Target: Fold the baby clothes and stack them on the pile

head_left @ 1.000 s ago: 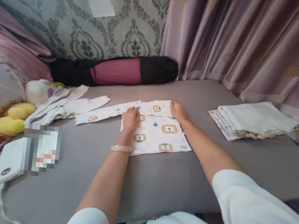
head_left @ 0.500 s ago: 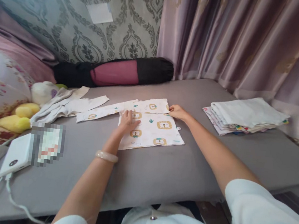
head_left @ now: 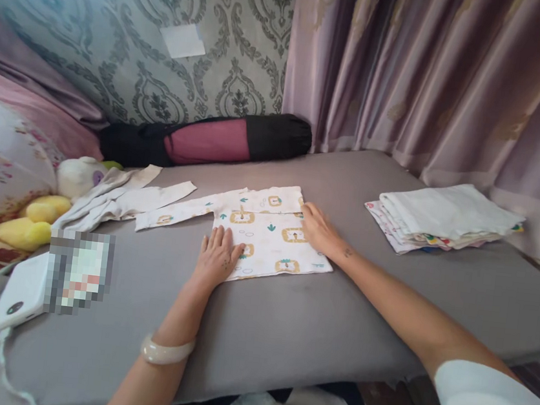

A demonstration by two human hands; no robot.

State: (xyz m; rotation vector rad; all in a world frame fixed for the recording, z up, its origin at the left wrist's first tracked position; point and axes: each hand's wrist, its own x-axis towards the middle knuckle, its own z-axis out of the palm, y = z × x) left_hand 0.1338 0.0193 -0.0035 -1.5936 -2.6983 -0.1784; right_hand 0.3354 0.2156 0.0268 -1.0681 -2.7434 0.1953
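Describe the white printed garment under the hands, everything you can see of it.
The printed garment is white, soft-looking cloth with yellow-orange framed animal faces, green leaf shapes and thin outlined ovals. It lies flat on the grey surface, its body roughly rectangular. A long sleeve stretches out to the left; a printed strip crosses the top, perhaps a folded part. The left hand rests on its lower left edge; the right hand touches its right edge.
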